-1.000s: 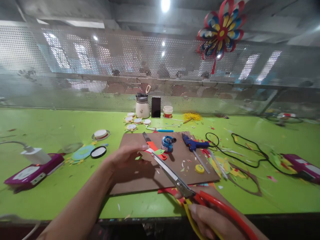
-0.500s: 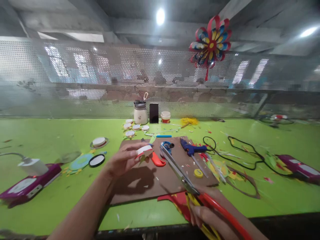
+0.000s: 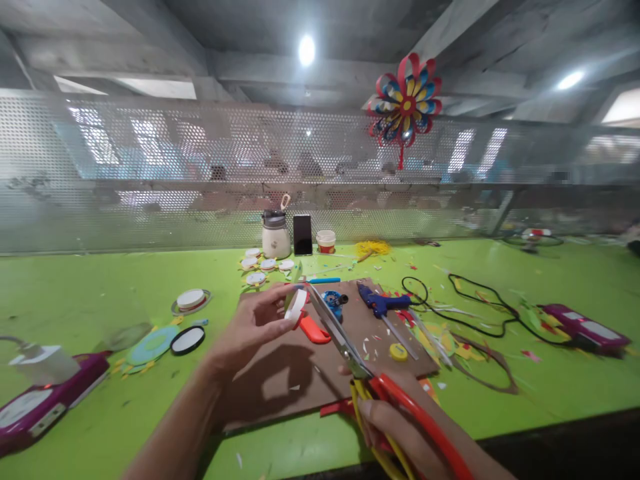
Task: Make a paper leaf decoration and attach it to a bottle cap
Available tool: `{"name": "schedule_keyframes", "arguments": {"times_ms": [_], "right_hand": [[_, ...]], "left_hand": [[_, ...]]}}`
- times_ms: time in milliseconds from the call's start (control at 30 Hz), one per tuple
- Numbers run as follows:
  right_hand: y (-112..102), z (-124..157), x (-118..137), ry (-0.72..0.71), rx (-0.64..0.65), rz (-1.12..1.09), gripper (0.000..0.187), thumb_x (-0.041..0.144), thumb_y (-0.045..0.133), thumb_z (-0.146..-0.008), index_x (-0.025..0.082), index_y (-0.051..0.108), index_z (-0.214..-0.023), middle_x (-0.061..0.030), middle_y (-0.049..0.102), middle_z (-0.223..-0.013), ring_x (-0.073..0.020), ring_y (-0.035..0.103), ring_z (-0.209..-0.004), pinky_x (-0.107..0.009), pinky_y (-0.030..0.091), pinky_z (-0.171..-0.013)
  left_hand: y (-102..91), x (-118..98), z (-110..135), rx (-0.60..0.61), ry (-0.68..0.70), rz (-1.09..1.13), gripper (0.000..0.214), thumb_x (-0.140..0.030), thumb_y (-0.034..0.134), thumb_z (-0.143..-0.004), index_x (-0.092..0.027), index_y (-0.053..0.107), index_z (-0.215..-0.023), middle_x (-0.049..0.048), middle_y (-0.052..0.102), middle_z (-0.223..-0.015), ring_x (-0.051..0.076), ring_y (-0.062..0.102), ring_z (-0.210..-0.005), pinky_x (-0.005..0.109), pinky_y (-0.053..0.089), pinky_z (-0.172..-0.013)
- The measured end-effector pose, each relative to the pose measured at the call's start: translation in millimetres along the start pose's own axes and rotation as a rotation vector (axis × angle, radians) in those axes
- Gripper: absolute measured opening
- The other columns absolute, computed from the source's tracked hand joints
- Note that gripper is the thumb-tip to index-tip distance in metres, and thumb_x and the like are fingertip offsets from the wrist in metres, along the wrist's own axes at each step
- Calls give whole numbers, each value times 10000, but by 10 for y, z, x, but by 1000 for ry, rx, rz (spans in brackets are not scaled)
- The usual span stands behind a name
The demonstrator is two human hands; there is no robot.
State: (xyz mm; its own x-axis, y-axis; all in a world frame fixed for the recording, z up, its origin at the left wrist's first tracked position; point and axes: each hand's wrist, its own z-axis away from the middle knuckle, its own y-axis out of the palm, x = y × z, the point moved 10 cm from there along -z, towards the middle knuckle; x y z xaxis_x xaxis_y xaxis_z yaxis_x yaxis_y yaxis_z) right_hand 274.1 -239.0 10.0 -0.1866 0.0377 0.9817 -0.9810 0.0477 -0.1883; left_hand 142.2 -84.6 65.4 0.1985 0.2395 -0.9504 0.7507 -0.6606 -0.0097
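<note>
My left hand (image 3: 247, 327) is closed on a small white round paper piece (image 3: 297, 305), pinched between thumb and fingers and tilted up over the cardboard. A green strip shows beside it. My right hand (image 3: 397, 420) is wrapped around the handles of large scissors (image 3: 345, 339), one handle red and one yellow. Their blade tips point up and left, close to the round piece; whether they touch it I cannot tell. Under my hands lies a brown cardboard sheet (image 3: 273, 397). A red-orange handled tool (image 3: 315, 330) rests on it behind the round piece.
On the cardboard are a blue glue gun (image 3: 383, 301), a blue tape roll (image 3: 334, 303) and a yellow roll (image 3: 399, 352). A black cable (image 3: 487, 320) runs to the right power strip (image 3: 583, 327). Another power strip (image 3: 45, 403) lies left. A jar (image 3: 276, 237) and phone (image 3: 303, 235) stand behind.
My left hand has turned the white round piece more upright. The scissors have moved left and up, bringing their tips near it. The whole view has shifted slightly.
</note>
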Motion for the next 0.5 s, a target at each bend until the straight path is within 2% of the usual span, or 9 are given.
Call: {"name": "schedule_keyframes", "arguments": {"times_ms": [167, 300, 400, 500], "right_hand": [[-36, -79, 23, -54, -8, 55, 463, 332, 481, -861, 140, 532, -1280, 23, 534, -599, -138, 510, -568, -276, 438, -599], [-18, -134, 77, -108, 8, 94, 416, 311, 456, -868, 153, 571, -1235, 33, 485, -575, -126, 467, -520, -236, 418, -525], [-36, -163, 221, -217, -56, 196, 378, 278, 478, -854, 185, 611, -1196, 10, 527, -594, -148, 509, -538, -232, 446, -513], [-24, -182, 359, -355, -145, 287, 391, 197, 505, -811, 196, 629, -1182, -21, 614, -680, -162, 573, -585, -236, 498, -562]], "left_hand": [[21, -41, -28, 4, 77, -103, 447, -191, 747, -719, -251, 666, -1155, 87, 616, -1264, 250, 597, -1125, 402, 462, -992], [-25, -88, -46, -64, 158, -132, 442, -211, 737, -728, -222, 653, -1162, 107, 630, -1187, 261, 609, -1093, 441, 480, -977], [-107, -144, -37, -153, 249, -164, 446, -212, 730, -733, -207, 641, -1170, 117, 594, -1197, 268, 596, -1105, 453, 493, -967], [-185, -210, -5, -237, 375, -215, 494, -175, 718, -738, -243, 615, -1216, 101, 534, -1244, 252, 575, -1135, 434, 486, -988]]}}
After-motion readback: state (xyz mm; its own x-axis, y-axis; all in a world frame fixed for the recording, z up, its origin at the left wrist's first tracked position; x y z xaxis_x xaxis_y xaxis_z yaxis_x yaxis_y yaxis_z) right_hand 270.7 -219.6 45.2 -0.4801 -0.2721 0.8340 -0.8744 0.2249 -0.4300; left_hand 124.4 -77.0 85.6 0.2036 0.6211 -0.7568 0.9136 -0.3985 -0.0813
